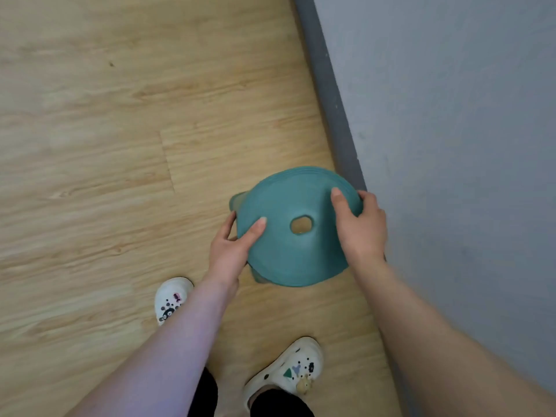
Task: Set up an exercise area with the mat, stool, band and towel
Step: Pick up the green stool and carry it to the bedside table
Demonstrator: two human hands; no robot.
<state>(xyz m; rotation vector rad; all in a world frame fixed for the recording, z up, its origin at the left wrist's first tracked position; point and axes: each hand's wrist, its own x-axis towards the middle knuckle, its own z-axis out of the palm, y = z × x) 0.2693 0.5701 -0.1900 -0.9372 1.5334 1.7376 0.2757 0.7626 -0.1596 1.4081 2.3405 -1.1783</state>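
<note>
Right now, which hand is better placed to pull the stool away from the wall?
Probably the left hand: it grips the stool by its rim on the side away from the wall, thumb on the seat. The right hand grips the rim on the wall side, with little room.

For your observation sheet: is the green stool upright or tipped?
Upright: the stool shows its seat top and hole, legs beneath. The left hand and right hand grip its rim. Resting or lifted: cannot tell.

The teal plastic stool has a round seat with 1 oval hole in its middle. Its seat faces up, legs mostly hidden beneath, just beside the grey baseboard.
</note>
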